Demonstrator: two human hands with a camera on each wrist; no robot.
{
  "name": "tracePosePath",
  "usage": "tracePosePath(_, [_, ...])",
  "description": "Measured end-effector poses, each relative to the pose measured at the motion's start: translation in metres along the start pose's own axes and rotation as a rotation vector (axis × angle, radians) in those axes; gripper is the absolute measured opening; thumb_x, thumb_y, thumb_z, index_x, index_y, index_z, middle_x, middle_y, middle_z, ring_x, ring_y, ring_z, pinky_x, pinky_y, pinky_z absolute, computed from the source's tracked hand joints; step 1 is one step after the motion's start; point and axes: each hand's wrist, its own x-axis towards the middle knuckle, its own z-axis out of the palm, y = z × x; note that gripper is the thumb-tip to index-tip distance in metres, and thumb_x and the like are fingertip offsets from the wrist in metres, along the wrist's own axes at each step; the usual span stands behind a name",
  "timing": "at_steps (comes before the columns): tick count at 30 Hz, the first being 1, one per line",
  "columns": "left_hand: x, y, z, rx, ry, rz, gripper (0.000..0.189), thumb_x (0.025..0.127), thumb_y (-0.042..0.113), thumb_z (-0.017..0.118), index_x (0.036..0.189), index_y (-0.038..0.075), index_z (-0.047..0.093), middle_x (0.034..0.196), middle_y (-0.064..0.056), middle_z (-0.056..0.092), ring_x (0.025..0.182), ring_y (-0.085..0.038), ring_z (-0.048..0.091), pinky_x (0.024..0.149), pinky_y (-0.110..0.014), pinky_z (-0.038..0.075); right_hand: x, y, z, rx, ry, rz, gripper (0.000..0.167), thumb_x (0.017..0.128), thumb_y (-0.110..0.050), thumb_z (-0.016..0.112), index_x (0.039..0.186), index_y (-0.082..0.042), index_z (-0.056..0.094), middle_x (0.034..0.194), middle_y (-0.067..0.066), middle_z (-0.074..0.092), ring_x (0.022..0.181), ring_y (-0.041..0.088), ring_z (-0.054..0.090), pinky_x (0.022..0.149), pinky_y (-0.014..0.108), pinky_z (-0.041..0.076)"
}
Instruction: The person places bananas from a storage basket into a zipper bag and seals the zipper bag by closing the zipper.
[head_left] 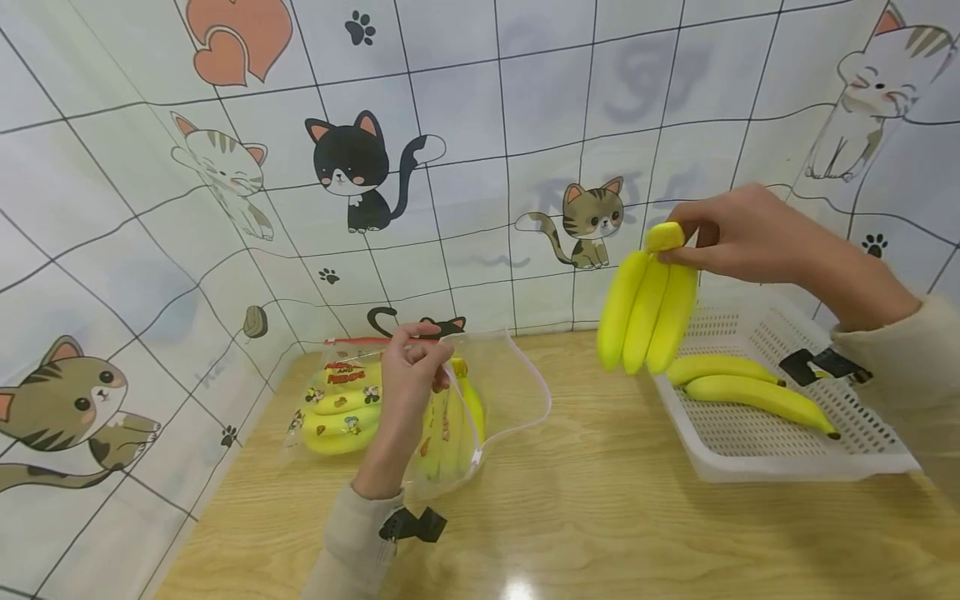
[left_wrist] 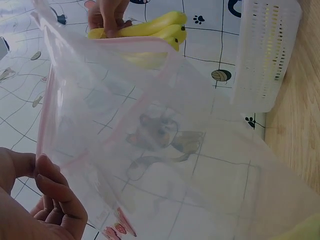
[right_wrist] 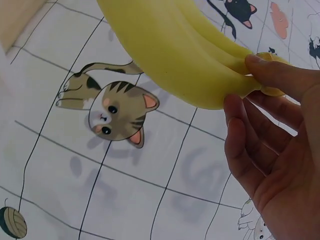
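My right hand [head_left: 750, 237] pinches a bunch of yellow bananas [head_left: 647, 312] by the stem, and the fruit hangs down in the air near the basket. The right wrist view shows the thumb and fingers at the stem end. My left hand [head_left: 411, 375] pinches the rim of a clear zip bag [head_left: 517, 387], whose mouth stands open toward the right. Inside that bag lie other bananas [head_left: 474, 408], partly hidden by the printed plastic. In the left wrist view, the held bananas [left_wrist: 160, 25] appear beyond the bag's pink-edged mouth.
A second zip bag [head_left: 347, 367] with a red closure and bananas inside lies at the left, against the cat-patterned backdrop [head_left: 465, 192]. On the right, a white perforated basket [head_left: 795, 468] holds two loose bananas [head_left: 761, 400]. Everything stands on a wood-grain table [head_left: 592, 525].
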Motion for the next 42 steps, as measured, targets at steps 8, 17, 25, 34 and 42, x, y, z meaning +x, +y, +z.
tracePosePath(8, [0.001, 0.0, -0.001, 0.001, 0.0, -0.017, 0.033, 0.094, 0.008, 0.067, 0.126, 0.011, 0.056, 0.065, 0.006, 0.059, 0.053, -0.012, 0.053, 0.057, -0.024, 0.048, 0.01, -0.035, 0.004, 0.066, 0.164, -0.147, 0.018, 0.086, -0.012, 0.084, 0.101, -0.013, 0.074, 0.081, -0.003, 0.074, 0.06, 0.004, 0.06, 0.053, 0.018, 0.05])
tracePosePath(17, [0.0, 0.001, 0.0, -0.016, -0.006, -0.019, 0.03, 0.094, 0.006, 0.067, 0.121, 0.013, 0.057, 0.064, 0.006, 0.059, 0.052, -0.012, 0.052, 0.055, -0.023, 0.047, 0.02, -0.069, 0.02, 0.162, 0.253, -0.165, 0.017, 0.086, -0.01, 0.084, 0.099, -0.009, 0.073, 0.081, -0.001, 0.074, 0.058, 0.004, 0.06, 0.057, 0.013, 0.05])
tracePosePath(25, [0.002, 0.0, 0.0, -0.012, -0.019, -0.016, 0.03, 0.094, 0.006, 0.066, 0.122, 0.01, 0.056, 0.064, 0.006, 0.06, 0.051, -0.012, 0.051, 0.055, -0.023, 0.045, 0.027, -0.091, 0.046, 0.264, 0.347, -0.198, 0.014, 0.086, -0.009, 0.084, 0.095, -0.009, 0.074, 0.08, 0.001, 0.075, 0.058, 0.006, 0.063, 0.057, 0.01, 0.047])
tracePosePath(34, [0.002, -0.001, -0.001, 0.002, -0.02, -0.004, 0.031, 0.095, 0.007, 0.065, 0.125, 0.007, 0.056, 0.064, 0.005, 0.058, 0.052, -0.013, 0.05, 0.057, -0.026, 0.046, 0.023, -0.114, 0.088, 0.308, 0.394, -0.192, 0.016, 0.085, -0.007, 0.082, 0.099, -0.008, 0.074, 0.086, 0.002, 0.077, 0.06, 0.005, 0.066, 0.058, 0.023, 0.056])
tracePosePath(42, [0.001, -0.001, -0.001, 0.004, -0.025, -0.001, 0.032, 0.095, 0.008, 0.066, 0.126, 0.006, 0.056, 0.066, 0.005, 0.059, 0.053, -0.013, 0.049, 0.056, -0.025, 0.046, 0.019, -0.127, 0.116, 0.353, 0.42, -0.171, 0.017, 0.085, -0.008, 0.082, 0.1, -0.007, 0.074, 0.086, 0.002, 0.077, 0.059, 0.005, 0.065, 0.057, 0.024, 0.055])
